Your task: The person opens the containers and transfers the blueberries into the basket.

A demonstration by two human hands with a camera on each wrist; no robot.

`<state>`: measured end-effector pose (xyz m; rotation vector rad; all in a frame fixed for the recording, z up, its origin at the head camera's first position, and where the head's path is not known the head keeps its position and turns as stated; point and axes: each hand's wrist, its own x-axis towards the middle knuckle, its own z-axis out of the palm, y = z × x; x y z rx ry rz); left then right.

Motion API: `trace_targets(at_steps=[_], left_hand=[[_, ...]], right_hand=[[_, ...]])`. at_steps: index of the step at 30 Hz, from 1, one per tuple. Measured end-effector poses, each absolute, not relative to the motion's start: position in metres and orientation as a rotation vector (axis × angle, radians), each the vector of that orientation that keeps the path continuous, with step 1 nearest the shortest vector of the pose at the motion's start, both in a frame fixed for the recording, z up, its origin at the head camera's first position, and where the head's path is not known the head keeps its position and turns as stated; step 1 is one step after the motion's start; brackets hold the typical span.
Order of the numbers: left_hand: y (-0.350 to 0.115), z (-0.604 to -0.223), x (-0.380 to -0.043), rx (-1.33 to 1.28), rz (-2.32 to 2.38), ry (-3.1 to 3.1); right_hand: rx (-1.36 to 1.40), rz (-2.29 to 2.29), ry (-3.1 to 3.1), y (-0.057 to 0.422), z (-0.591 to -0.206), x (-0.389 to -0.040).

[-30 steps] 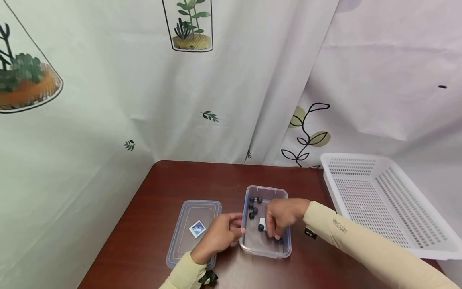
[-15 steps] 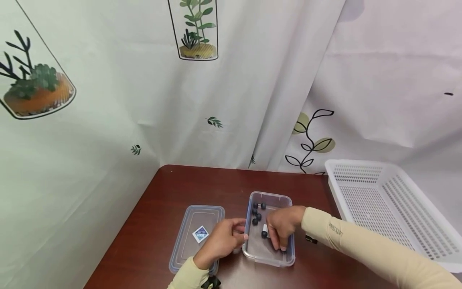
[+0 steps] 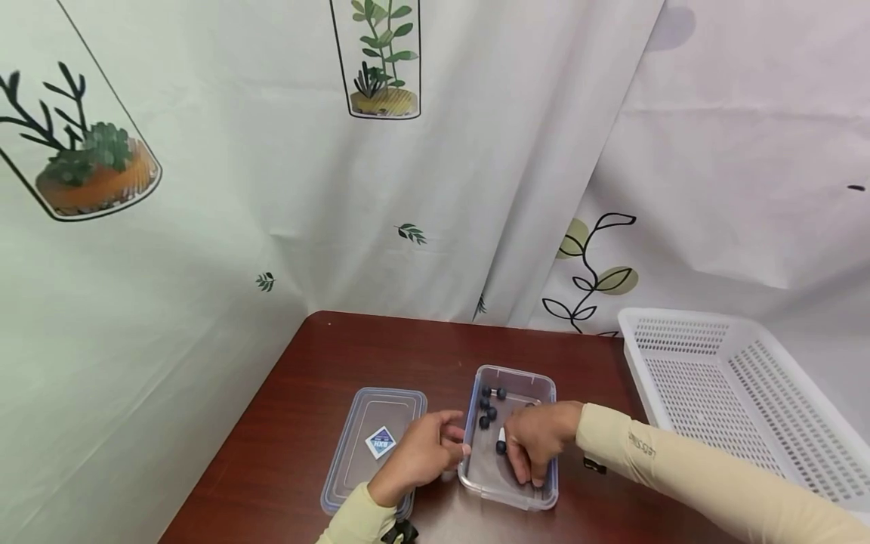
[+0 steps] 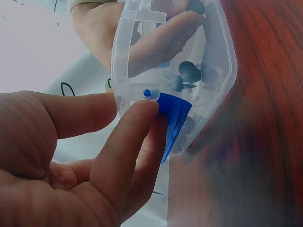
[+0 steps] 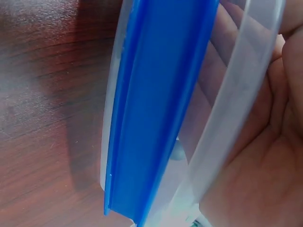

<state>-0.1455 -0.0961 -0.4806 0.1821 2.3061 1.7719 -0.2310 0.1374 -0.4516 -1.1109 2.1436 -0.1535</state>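
Observation:
A clear plastic box point(image 3: 486, 470) with blue side latches stands on the table, its lid off. Inside, several blueberries point(image 3: 485, 422) lie along the left wall towards the far end. Another blueberry point(image 3: 501, 447) sits mid-floor beside a white label, partly covered by the right hand. My right hand point(image 3: 542, 434) reaches into the near right corner, thumb and finger pinching a blueberry point(image 4: 195, 6), seen through the wall in the left wrist view. My left hand point(image 3: 424, 450) holds the box's left side, thumb at the rim and fingers against the blue latch point(image 4: 175, 116).
Left of the box lies its clear lid point(image 3: 348, 466) with a blue-and-white sticker, partly under the left forearm. A white perforated basket point(image 3: 642, 385) stands at the right. Behind the dark red table point(image 3: 272, 423) hangs a printed white curtain point(image 3: 353, 249).
The right hand has moved slightly towards the box's near end, its fingertips now on a blueberry. A dark blueberry shows behind that hand. The left hand keeps its place; the head view has shifted.

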Motion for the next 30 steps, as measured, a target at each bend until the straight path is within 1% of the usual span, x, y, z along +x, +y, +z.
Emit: trace_targets(at_steps=[4,13,17,24,27,30], left_hand=[[-0.095,-0.481,-0.145,0.176,1.772,2.3],[-0.094,-0.481,-0.146,0.182,1.751,2.324],[-0.093,-0.481,-0.147,0.197,1.727,2.345],[-0.094,-0.479,-0.149,0.196,1.691,2.354],[-0.094,-0.478,-0.149,0.193,1.682,2.349],[-0.095,-0.478,-0.15,0.197,1.666,2.355]], right_hand=[[-1.101,-0.279,2.092,0.14,-0.452,-0.238],[-0.946,-0.83,1.771,0.15,-0.44,-0.263],[-1.003,-0.975,1.713,0.161,-0.427,-0.268],[-1.126,-1.164,1.872,0.202,-0.39,-0.265],[-1.186,-1.218,1.957,0.227,-0.372,-0.26],[-1.179,-1.278,2.054,0.257,-0.357,-0.253]])
